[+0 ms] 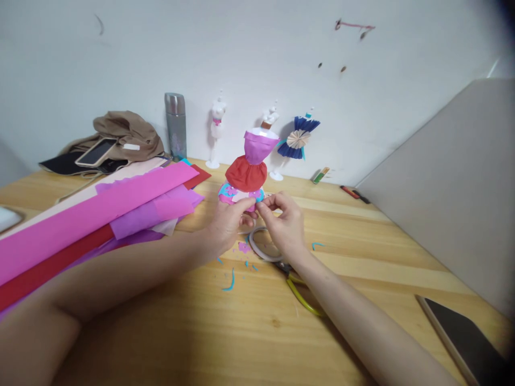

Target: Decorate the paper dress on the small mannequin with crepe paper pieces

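A small crepe-paper doll dress [246,174] has a purple bodice, a puffed red middle and a lower tier trimmed with blue scallops and pink flowers. My left hand [230,224] is closed on its lower edge from the left, thumb over the trim. At the right end of that trim, the fingertips of my right hand [285,219] are pinched on the blue edge. Under my hands lies a roll of tape [257,251], partly covered. Yellow-handled scissors [300,295] rest beneath my right forearm. A loose pink paper flower [243,247] and blue scraps [230,281] lie nearby.
Small mannequins [218,115] stand along the wall, one in a navy pleated paper outfit [298,139]. Crepe-paper sheets [100,210] cover the left side. A flask [176,128], a brown bag [124,131] and a phone [96,152] sit behind; a dark tablet-like device [462,338] lies right.
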Tool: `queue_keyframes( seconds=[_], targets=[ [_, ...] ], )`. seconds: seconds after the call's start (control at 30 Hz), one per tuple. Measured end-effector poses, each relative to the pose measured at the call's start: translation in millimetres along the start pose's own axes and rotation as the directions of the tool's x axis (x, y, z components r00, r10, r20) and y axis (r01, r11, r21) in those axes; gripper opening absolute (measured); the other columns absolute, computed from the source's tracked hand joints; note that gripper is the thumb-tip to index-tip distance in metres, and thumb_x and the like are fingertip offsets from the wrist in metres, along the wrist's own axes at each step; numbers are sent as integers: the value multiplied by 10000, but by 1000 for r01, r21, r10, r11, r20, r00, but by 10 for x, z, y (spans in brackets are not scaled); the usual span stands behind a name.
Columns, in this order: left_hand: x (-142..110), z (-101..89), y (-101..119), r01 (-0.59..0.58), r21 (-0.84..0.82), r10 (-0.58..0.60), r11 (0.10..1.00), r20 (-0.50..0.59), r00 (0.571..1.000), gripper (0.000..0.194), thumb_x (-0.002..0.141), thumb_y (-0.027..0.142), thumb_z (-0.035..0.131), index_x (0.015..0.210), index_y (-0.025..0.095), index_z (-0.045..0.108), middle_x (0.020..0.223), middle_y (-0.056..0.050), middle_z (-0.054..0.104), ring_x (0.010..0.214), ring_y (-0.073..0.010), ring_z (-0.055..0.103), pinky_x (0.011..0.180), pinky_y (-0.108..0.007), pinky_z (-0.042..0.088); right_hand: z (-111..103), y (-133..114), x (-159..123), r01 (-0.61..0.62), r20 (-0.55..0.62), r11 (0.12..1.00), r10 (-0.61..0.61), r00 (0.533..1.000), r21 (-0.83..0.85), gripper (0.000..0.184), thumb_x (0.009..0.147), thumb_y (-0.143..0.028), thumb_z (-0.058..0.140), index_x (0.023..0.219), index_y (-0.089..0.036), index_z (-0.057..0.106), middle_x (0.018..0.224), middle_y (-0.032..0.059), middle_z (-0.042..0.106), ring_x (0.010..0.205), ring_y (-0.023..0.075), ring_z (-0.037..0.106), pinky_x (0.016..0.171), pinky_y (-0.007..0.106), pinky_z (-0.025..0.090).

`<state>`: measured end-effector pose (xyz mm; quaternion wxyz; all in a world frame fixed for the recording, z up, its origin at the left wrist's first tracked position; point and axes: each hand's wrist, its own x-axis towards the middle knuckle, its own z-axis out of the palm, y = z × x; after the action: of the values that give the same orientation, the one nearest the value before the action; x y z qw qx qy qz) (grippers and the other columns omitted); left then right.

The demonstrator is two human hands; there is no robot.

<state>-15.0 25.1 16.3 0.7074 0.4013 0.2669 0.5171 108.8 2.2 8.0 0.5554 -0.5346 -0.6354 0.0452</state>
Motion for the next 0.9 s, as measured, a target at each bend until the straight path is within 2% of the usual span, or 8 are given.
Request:
queue_keyframes(
  seconds=[0.13, 0.4, 0.57, 0.8, 0.9],
  targets=[
    [-4, 7, 40, 12, 11, -12, 1000, -14, 1000, 93, 733, 134, 674, 772, 193, 613, 725, 5, 613, 586, -86, 520, 531, -211, 377, -15, 49, 19, -25, 32, 999, 23, 999, 44, 177, 794, -288, 628, 634, -227, 581, 635, -7, 594, 670, 176, 528, 713, 344, 415],
    [26, -39, 19, 23, -30, -23, 999, -7, 1000, 94, 733, 162, 697, 754, 207, 617, 666, 11, 616, 593, -109, 525, 541, -225, 384, -26, 146, 70, -147, 100, 971, 129, 987, 191, 168, 776, -331, 662, 655, -225, 614, 635, 8, 614, 654, 177, 545, 639, 322, 441],
    [-9, -40, 31, 46, -45, -44, 998, 43, 998, 96, 753, 216, 711, 734, 192, 620, 672, -7, 619, 617, -119, 538, 558, -235, 383, -42, 102, 64, -123, 72, 979, 113, 991, 162, 154, 736, -304, 676, 630, -227, 597, 638, 4, 601, 663, 182, 548, 662, 334, 440],
    [-45, -35, 57, 67, -55, -62, 996, 88, 994, 97, 760, 230, 704, 761, 189, 616, 710, -4, 616, 624, -111, 541, 569, -242, 374, -34, 93, 55, -124, 72, 983, 115, 991, 138, 163, 756, -309, 659, 637, -229, 580, 635, 1, 594, 659, 179, 548, 659, 331, 443],
    [-70, -25, 76, 79, -59, -72, 995, 110, 991, 87, 753, 223, 698, 772, 185, 622, 735, -10, 617, 631, -111, 531, 560, -240, 365, -57, 52, 42, -34, 0, 996, 34, 999, 86, 92, 768, -272, 648, 703, -225, 602, 678, 4, 602, 674, 178, 551, 673, 338, 450]
  ],
)
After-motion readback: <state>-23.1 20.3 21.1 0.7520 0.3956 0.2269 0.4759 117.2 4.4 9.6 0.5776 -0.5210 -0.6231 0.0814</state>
